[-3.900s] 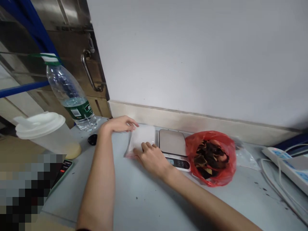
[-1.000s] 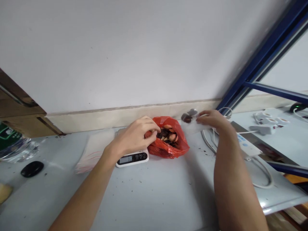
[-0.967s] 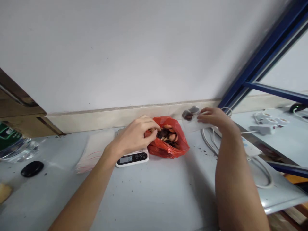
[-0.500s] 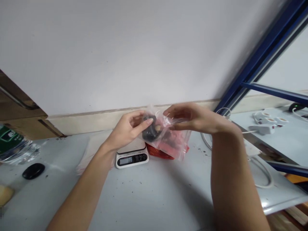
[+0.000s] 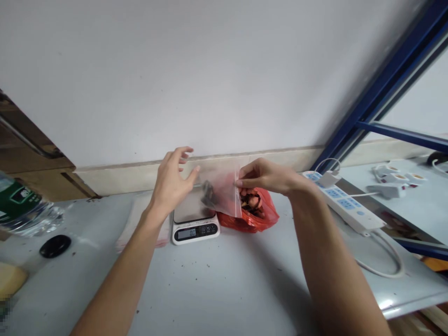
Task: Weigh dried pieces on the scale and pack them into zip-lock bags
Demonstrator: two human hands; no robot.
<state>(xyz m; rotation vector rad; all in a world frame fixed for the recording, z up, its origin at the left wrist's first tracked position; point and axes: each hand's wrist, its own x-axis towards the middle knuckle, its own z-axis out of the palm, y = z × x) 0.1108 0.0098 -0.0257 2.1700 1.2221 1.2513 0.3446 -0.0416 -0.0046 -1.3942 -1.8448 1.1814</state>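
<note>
A clear zip bag (image 5: 224,193) hangs from my right hand (image 5: 261,176), pinched at its zip edge. Something dark lies in the bag's far corner; what it is I cannot make out. My left hand (image 5: 173,182) is apart from the bag, fingers spread and thumb out, above the left side of a small white digital scale (image 5: 196,233). The scale's display reads 0.0, and the bag's dark end is over its right side. Behind and below the bag, a red plastic bag (image 5: 261,221) lies open with brownish, dried-looking pieces inside.
A stack of flat clear bags (image 5: 140,224) lies left of the scale. Farther left are a black oval object (image 5: 55,246) and a large water bottle (image 5: 26,205). At right sit a power strip (image 5: 345,200) with cables and a blue metal frame (image 5: 371,93).
My left hand has let go of the zip bag and moved left, opening. The zip bag has swung so its dark content points left, and the red bag's contents now show.
</note>
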